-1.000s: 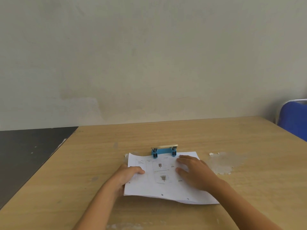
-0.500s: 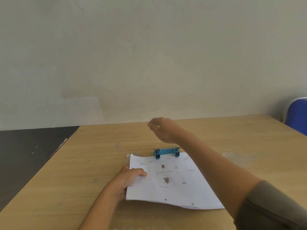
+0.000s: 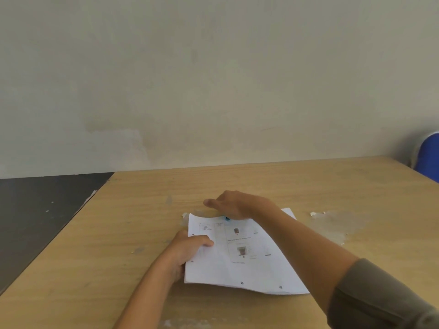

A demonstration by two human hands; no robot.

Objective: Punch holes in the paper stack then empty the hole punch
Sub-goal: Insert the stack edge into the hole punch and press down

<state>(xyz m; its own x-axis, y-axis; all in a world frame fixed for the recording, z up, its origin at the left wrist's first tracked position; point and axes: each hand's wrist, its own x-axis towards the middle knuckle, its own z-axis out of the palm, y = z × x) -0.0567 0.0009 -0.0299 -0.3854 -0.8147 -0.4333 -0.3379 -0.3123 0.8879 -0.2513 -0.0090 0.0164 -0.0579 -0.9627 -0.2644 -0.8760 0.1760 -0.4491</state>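
The right hand lies palm-down over the hole punch at the far edge of the paper stack, fingers spread flat rather than curled; only a sliver of blue shows beneath the palm, so it probably presses on the punch, though the contact itself is hidden. The punch's waste tray and anything in it cannot be seen. The left hand grasps the stack's left edge, thumb on top of the printed sheet, fingers tucked under. The stack sits slightly skewed on the wooden table, with punched holes visible along its near edge and left side. Bare tabletop stretches on every side; the table's left edge runs diagonally well apart from the paper, with dark floor beyond. A worn pale patch lies to the right, and a blue chair stands at the far right corner
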